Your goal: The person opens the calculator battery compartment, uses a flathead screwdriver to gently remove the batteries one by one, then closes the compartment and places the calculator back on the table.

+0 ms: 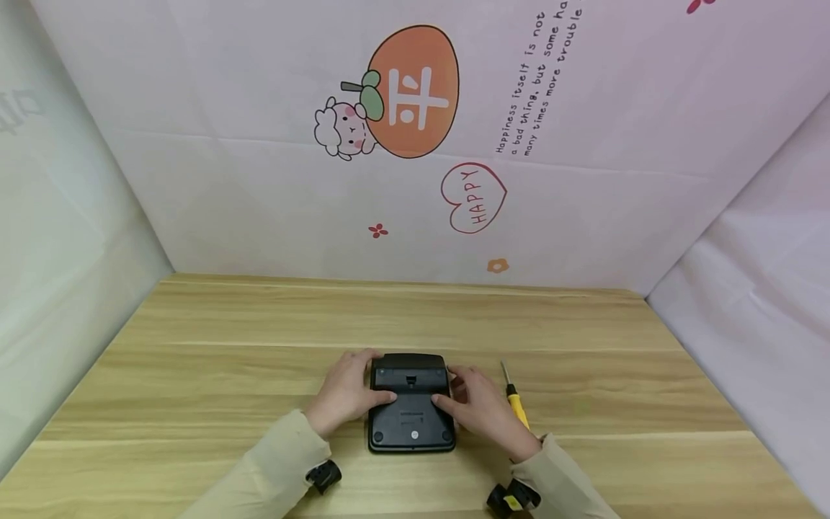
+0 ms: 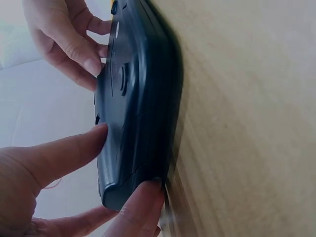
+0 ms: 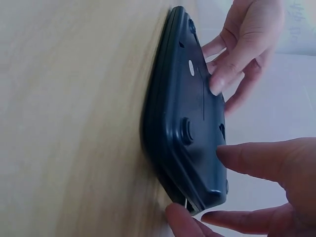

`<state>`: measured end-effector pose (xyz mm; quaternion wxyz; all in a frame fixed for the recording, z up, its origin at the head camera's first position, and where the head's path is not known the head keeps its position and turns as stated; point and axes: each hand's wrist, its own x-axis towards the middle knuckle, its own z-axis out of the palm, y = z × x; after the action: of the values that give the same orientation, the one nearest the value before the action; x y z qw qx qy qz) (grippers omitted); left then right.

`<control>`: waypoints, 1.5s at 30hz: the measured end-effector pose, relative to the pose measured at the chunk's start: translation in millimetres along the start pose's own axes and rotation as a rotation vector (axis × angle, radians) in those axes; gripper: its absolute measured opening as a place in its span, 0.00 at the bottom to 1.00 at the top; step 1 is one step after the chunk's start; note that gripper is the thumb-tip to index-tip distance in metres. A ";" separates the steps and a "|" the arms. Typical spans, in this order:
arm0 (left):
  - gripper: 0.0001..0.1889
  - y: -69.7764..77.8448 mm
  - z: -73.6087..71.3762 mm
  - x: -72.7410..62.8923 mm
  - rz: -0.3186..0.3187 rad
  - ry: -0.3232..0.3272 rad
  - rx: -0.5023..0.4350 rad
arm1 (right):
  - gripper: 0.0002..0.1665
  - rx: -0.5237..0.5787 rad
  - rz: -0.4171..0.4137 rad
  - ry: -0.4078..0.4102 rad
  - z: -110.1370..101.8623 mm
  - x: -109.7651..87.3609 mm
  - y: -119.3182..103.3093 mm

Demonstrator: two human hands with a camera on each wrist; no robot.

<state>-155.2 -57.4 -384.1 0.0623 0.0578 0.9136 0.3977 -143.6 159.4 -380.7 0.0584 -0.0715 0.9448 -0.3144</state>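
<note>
A black desk calculator lies face down on the wooden table, its back with round feet and a small white sticker facing up. My left hand grips its left side, thumb on the back and fingers along the edge near the far corner. On the opposite side my right hand holds it likewise, the thumb pressing the back. The right wrist view shows a narrow gap in the casing beside a right fingertip. The calculator's front is hidden.
To the right of the right hand lies a screwdriver with a yellow and black handle, its tip pointing away. A printed white cloth stands behind the wooden table, with white cloth on both sides.
</note>
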 end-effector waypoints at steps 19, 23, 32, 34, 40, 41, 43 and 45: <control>0.28 2.0 -0.3 2.0 0.025 0.012 0.024 | 0.27 -0.112 -0.162 0.088 0.7 5.2 -13.1; 0.28 1.9 0.2 3.1 0.021 0.004 0.028 | 0.28 -0.123 -0.169 0.070 2.7 6.7 -13.3; 0.28 2.9 0.4 3.5 0.031 0.009 0.040 | 0.31 -0.103 -0.172 0.068 6.0 6.9 -9.3; 0.28 3.7 0.4 3.2 0.026 0.010 0.052 | 0.32 -0.100 -0.168 0.062 6.3 6.7 -8.7; 0.27 8.9 -0.4 0.6 0.022 0.008 0.076 | 0.33 -0.084 -0.141 0.049 7.2 6.0 -8.2; 0.26 9.8 -0.5 0.2 0.029 0.009 0.086 | 0.33 -0.082 -0.139 0.048 7.3 5.9 -8.3; 0.25 11.2 -0.3 -0.1 0.063 0.019 0.119 | 0.33 -0.079 -0.133 0.048 7.7 5.9 -8.3; 0.23 11.8 0.6 0.2 0.107 0.033 0.155 | 0.33 -0.076 -0.129 0.051 8.3 6.0 -8.2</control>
<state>-154.7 -48.9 -375.8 0.0215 0.1045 0.9381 0.3296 -147.4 147.0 -382.7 0.0111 -0.1266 0.9506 -0.2832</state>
